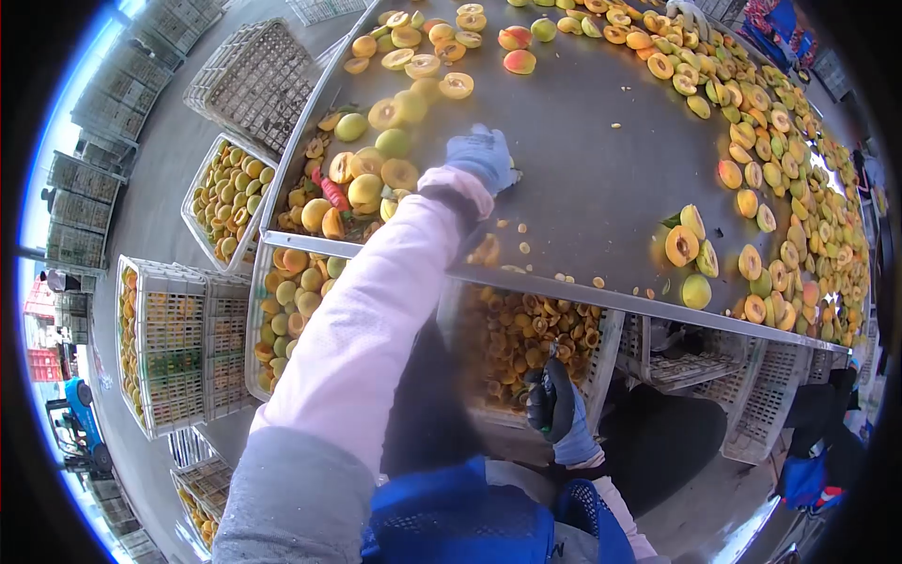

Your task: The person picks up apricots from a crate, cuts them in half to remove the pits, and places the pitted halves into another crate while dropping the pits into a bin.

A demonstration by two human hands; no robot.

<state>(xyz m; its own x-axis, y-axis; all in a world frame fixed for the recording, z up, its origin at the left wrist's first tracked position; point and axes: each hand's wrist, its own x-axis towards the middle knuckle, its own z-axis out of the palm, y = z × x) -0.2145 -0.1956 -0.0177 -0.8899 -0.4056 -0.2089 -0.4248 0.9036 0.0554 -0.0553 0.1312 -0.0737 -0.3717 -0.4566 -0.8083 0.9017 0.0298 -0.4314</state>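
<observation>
My left hand (484, 158), in a light blue glove, is over the metal table (583, 141) with its fingers curled. A small bit shows at its edge, too hidden to name. Halved and whole yellow-green fruit (365, 191) lies beside it, with a red item (329, 191) among the pieces. Below the table's near edge, my right hand (556, 409), in a dark and blue glove, is closed round a small tool with a metal tip (554, 350). It is in front of a crate of fruit pieces (526, 352).
A long heap of halved fruit (799, 207) covers the table's right side. Fruit-filled crates (202, 334) stand at the left, near an empty-looking crate (254, 85). A blue forklift (83, 423) is farther off. Another person's gloved hand (691, 17) is at the far edge.
</observation>
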